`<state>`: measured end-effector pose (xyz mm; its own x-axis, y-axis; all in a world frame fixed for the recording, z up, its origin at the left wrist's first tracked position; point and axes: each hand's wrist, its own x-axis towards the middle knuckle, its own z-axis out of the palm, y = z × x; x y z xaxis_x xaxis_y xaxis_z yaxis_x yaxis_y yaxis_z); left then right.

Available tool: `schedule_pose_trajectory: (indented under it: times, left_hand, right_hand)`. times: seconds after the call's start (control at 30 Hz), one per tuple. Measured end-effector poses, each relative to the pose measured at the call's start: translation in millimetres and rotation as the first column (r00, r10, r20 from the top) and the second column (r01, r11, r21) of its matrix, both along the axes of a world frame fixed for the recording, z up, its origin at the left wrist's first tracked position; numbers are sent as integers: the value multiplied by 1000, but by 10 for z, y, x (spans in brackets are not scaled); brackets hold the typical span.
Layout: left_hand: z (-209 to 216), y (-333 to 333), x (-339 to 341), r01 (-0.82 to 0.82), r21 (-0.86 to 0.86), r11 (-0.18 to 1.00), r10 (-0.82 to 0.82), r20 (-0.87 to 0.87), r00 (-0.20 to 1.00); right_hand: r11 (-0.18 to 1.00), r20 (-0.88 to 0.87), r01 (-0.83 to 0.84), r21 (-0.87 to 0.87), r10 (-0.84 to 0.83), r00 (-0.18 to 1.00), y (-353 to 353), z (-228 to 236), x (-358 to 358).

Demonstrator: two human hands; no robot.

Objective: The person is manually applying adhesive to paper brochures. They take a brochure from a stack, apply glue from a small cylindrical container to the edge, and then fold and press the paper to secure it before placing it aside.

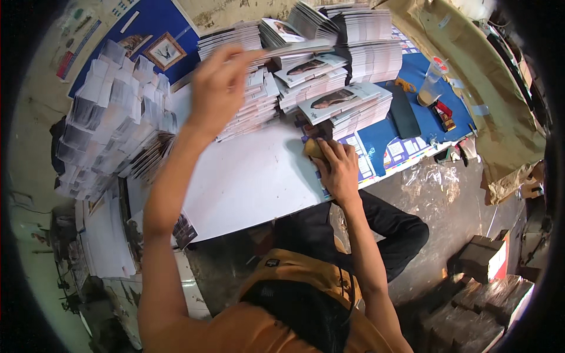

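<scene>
Both hands are at the stacks of booklets, the left hand (219, 88) at upper centre-left and the right hand (340, 167) just right of centre. A thin booklet (303, 48) lies to the right of the left hand's fingertips, its long axis running roughly left to right and rising slightly; the left hand is much the nearer of the two. Its fingers are bent and blurred, seeming to meet the booklet's left end, but whether they pinch it I cannot tell. Lower down, the right hand is curled over a rounded tan block (313, 150), grasping it against the table beside the bare white tabletop (247, 176). Just above that hand, a booklet stack (362, 115) has its top copy turned askew, jutting toward the left. A dark phone (405, 116) lies to the right of that stack.
</scene>
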<state>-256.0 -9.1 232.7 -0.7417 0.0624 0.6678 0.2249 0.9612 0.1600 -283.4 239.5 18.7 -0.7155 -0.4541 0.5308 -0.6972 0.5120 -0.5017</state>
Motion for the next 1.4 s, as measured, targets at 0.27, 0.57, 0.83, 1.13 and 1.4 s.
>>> schedule_pose_trajectory:
  times: [0.27, 0.57, 0.83, 1.13, 1.4]
  left_hand:
    - [-919, 658, -117, 240, 135, 961, -263, 187, 947]
    - [-1650, -518, 2805, -699, 48, 713, 605, 461, 649]
    - [-1626, -205, 3603, -594, 108, 797, 311, 769, 558]
    - [-823, 45, 1919, 63, 196, 979, -139, 405, 904]
    - [-1499, 941, 1450, 61, 998, 28, -155, -56, 986]
  right_hand:
    - [998, 17, -37, -58, 39, 999, -59, -49, 26]
    - [994, 75, 102, -44, -98, 992, 12, -21, 70]
    - [954, -85, 33, -299, -60, 995, 175, -102, 119]
    - [811, 105, -582, -64, 585, 804, -78, 808, 704]
    - [873, 354, -308, -377, 444, 823, -139, 812, 1004]
